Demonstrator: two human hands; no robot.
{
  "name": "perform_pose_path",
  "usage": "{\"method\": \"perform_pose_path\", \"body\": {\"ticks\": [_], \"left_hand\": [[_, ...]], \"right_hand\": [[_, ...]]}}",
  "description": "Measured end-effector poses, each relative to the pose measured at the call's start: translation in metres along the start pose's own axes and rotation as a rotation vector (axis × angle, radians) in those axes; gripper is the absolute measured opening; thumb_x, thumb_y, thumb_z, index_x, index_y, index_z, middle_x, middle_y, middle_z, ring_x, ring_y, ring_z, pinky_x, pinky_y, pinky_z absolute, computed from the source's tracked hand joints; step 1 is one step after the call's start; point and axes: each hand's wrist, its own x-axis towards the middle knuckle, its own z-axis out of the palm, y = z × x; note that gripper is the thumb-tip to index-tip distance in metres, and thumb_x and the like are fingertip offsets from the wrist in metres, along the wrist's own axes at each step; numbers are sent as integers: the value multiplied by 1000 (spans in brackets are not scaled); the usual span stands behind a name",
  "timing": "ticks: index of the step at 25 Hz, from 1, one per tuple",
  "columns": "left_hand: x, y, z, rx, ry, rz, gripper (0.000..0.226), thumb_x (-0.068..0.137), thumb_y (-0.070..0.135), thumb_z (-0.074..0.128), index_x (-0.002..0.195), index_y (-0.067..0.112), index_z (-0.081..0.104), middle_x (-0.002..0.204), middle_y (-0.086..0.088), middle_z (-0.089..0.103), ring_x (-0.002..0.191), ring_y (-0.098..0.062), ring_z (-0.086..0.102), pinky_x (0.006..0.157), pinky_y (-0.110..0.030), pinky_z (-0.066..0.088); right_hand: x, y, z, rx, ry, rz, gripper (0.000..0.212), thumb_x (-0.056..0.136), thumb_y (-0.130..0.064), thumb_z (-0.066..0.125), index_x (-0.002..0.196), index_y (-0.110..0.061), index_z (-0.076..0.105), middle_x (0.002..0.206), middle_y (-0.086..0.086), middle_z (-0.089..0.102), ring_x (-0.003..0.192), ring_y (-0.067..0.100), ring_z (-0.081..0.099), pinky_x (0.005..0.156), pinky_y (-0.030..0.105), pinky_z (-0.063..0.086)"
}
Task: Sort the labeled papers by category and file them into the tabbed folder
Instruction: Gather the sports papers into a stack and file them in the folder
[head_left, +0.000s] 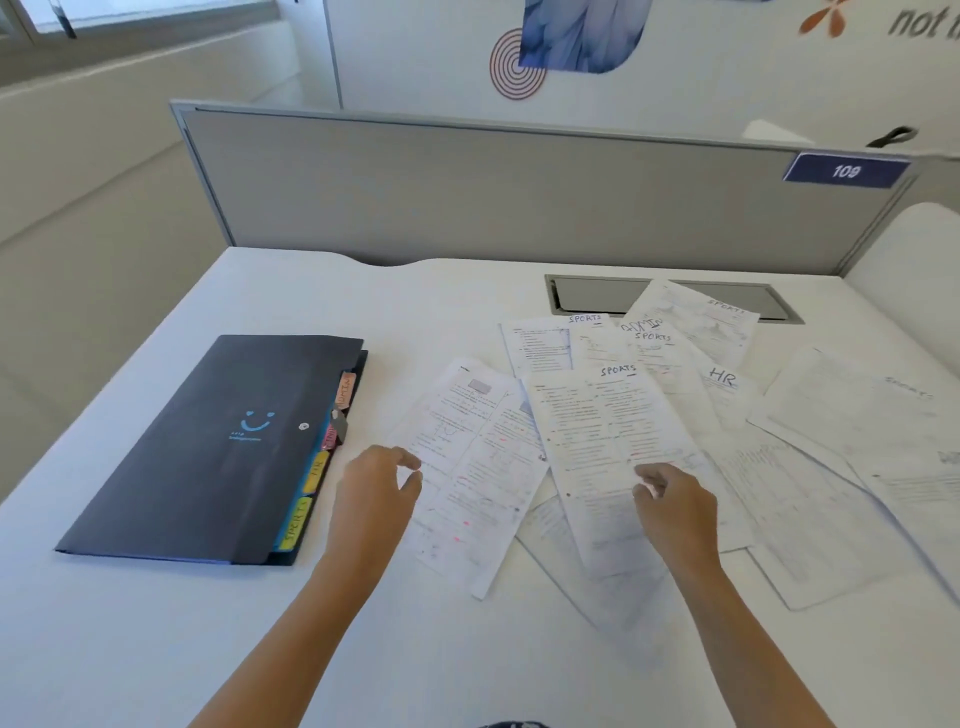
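White desk (156, 649), bearing closed dark tabbed folder (218, 452) at left and loose spread of overlapping labeled papers (613, 457) at right, well apart.

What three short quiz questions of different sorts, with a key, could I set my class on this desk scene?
1. True or false: the folder lies closed, left of the papers.
2. Which label is on the sheet under the right hand? A) HR B) SPORTS C) ADMIN
3. Fill in: the sign on the divider reads ___.

Key
1. True. Its coloured tabs stick out of the right edge.
2. B. The sheet has SPORTS written at its top; an HR sheet lies further right.
3. 109.

The left hand is at the edge of the leftmost paper, fingers curled; neither hand plainly has a grip yet.
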Motion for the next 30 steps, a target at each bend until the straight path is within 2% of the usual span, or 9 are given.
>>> {"method": "perform_pose_path", "body": {"ticks": [4,10,13,16,18,22,25,28,30], "left_hand": [[-15,30,43,-1,-130,38,25,88,30,63,112,22,65,120,2,61,110,-15,55,90,-26,43],[-27,53,81,163,-302,19,52,89,43,58,134,19,49,134,-3,48,122,-19,49,98,-30,42],[-26,56,84,205,-263,34,47,92,37,55,134,17,50,132,-5,49,118,-20,52,96,-29,43],[-21,57,82,160,-249,20,39,93,33,53,129,17,54,128,-5,54,114,-20,56,94,-28,44],[-16,61,81,77,-240,18,35,93,31,54,125,17,58,126,-5,58,110,-20,58,94,-29,45],[-9,78,71,-125,-228,7,33,93,31,56,123,18,59,125,3,61,98,-10,58,89,-21,43],[4,89,63,-283,-368,-125,36,92,42,54,122,24,60,125,10,61,106,-10,60,95,-26,44],[17,95,56,-849,-686,-418,33,89,46,59,115,25,63,114,1,70,104,-23,67,91,-43,53],[19,90,56,-879,-679,-382,25,92,31,59,115,22,64,113,-2,71,103,-26,68,88,-46,54]], "right_hand": [[34,47,-27,-130,156,101,32,83,0,62,115,0,62,114,25,60,111,40,50,91,38,41],[38,68,-40,-210,-26,199,61,81,-21,73,130,0,45,129,25,44,116,40,42,96,42,39],[38,72,-39,-117,-37,201,51,82,-14,70,126,0,48,125,22,50,110,36,50,88,40,46],[34,69,-42,32,15,208,24,87,-1,59,111,1,60,112,19,64,90,31,59,66,26,47],[30,64,-48,114,76,210,18,89,0,56,104,1,66,106,18,68,80,25,56,60,20,42],[16,53,-61,231,249,175,16,90,-5,59,102,-1,69,98,12,70,83,21,49,68,19,30],[7,43,-68,369,295,157,11,87,-10,64,95,-7,71,87,6,72,82,24,60,64,4,33],[-3,35,-58,521,213,177,9,84,-15,68,86,-23,71,79,-6,73,82,18,67,71,21,48],[-7,32,-48,593,122,185,16,83,-16,70,81,-32,69,75,-9,74,79,13,68,73,31,54]]}}
